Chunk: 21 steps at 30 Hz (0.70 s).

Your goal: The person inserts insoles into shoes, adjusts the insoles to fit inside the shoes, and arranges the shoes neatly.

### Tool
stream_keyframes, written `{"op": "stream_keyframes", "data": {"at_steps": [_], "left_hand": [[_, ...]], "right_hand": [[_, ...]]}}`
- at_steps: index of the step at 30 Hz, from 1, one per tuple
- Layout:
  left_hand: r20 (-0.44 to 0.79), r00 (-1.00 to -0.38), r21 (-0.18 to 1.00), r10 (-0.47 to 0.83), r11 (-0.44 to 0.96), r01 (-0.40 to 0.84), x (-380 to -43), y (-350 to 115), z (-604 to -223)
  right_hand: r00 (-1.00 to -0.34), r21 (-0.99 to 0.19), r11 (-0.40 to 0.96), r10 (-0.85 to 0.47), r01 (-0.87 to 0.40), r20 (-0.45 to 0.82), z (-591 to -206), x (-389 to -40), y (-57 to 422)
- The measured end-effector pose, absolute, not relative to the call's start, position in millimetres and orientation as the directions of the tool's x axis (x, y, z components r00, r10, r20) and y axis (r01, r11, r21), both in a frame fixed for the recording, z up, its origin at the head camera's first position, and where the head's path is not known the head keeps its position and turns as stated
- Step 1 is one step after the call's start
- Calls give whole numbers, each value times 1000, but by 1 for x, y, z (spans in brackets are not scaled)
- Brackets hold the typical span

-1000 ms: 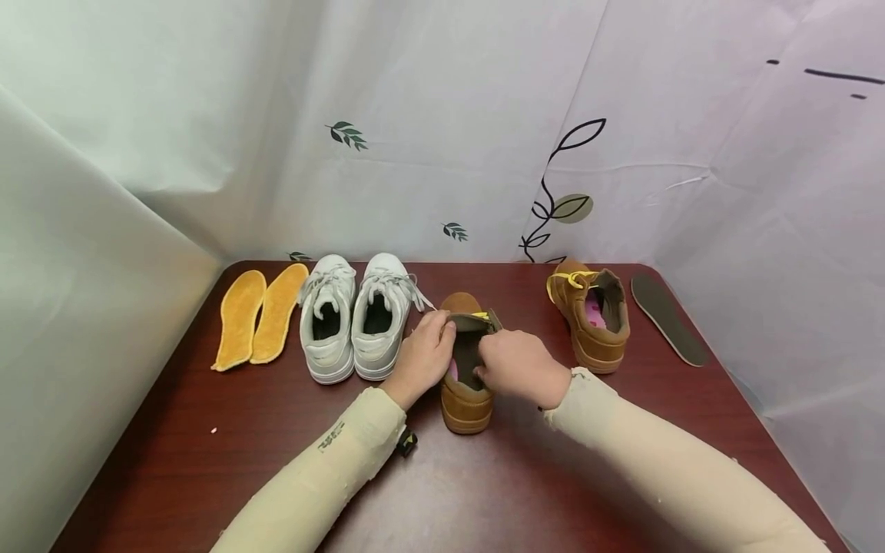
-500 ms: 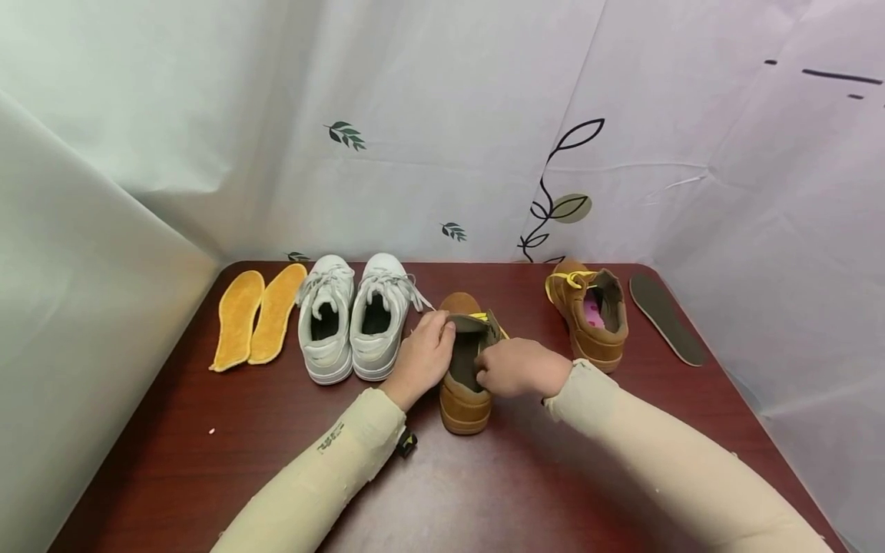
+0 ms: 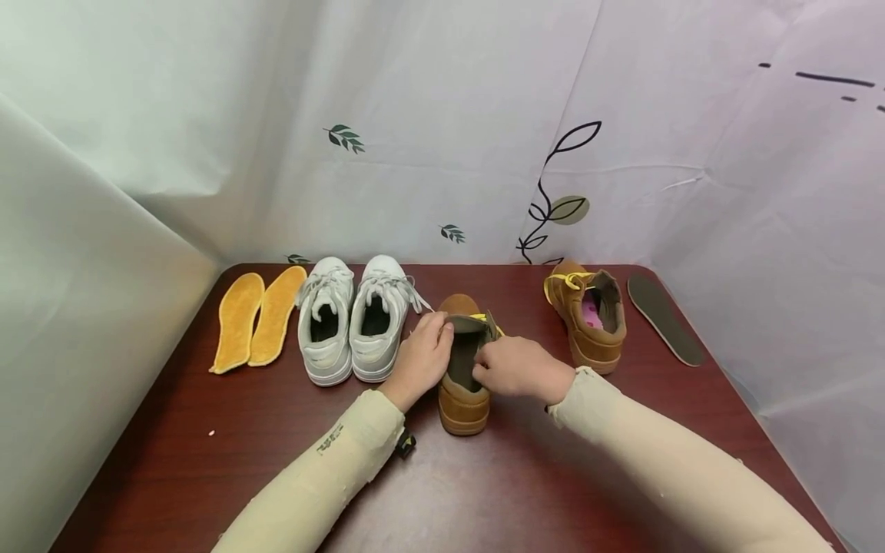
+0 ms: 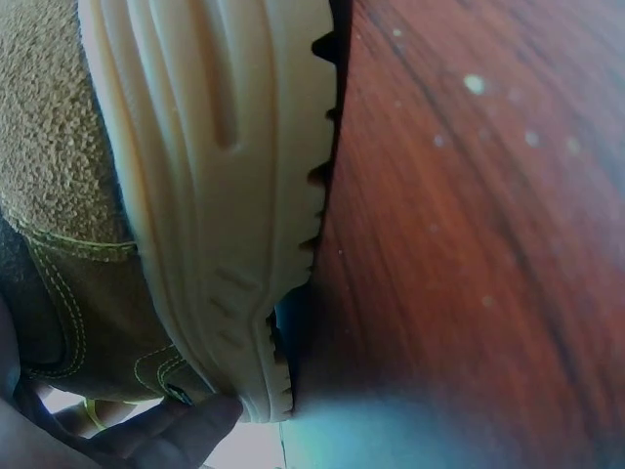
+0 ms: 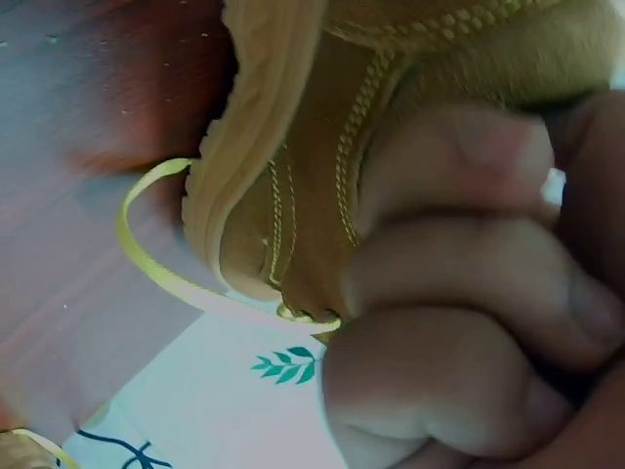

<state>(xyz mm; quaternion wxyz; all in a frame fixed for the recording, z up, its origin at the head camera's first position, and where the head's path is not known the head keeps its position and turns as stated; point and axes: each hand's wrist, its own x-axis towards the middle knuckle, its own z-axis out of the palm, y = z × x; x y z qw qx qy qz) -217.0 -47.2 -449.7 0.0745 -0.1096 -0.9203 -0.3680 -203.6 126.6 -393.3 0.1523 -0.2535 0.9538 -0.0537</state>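
Note:
A tan suede shoe [image 3: 463, 411] with yellow laces stands upright, heel toward me, at the table's middle. My left hand [image 3: 420, 358] grips its left side near the tongue; in the left wrist view, fingers [image 4: 190, 435] reach along the upper and the sole edge. A dark olive insole [image 3: 462, 359] lies inside the shoe's opening. At the right rim, my right hand [image 3: 520, 370] has its fingers curled, with the tips at the insole's right edge; the pinch itself is partly hidden. Curled fingers [image 5: 439, 274] show close beside the shoe in the right wrist view.
White sneakers [image 3: 375, 338] stand left of the shoe, with two fuzzy yellow insoles [image 3: 238, 319] farther left. Another tan shoe [image 3: 591, 330] with a pink lining inside stands back right, beside a flat olive insole [image 3: 664, 319]. A light patterned curtain [image 3: 442, 169] hangs behind the table.
The pink strip seen along the left inside of the shoe is now covered by the olive insole. My right hand has shifted slightly; my left keeps its grip.

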Motion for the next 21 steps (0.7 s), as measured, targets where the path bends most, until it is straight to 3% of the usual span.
{"op": "stream_keyframes", "data": {"at_steps": [3, 9, 13, 18, 21], "left_hand": [[222, -963, 662, 150, 702, 262, -217, -47, -450], [224, -963, 663, 152, 700, 265, -217, -47, -451], [219, -963, 667, 156, 696, 265, -217, -46, -452], [219, -962, 666, 163, 696, 270, -217, -47, -453], [214, -961, 676, 175, 684, 275, -216, -49, -452]], "right_hand": [[-836, -209, 865, -497, -456, -231, -397, -202, 130], [-819, -235, 878, -476, -418, -321, -398, -203, 133], [-837, -223, 884, -463, -411, -291, -402, -200, 134], [-891, -215, 876, -451, -431, -53, -405, -191, 135], [-875, -232, 844, -461, -484, 146, -404, -183, 134]]}}
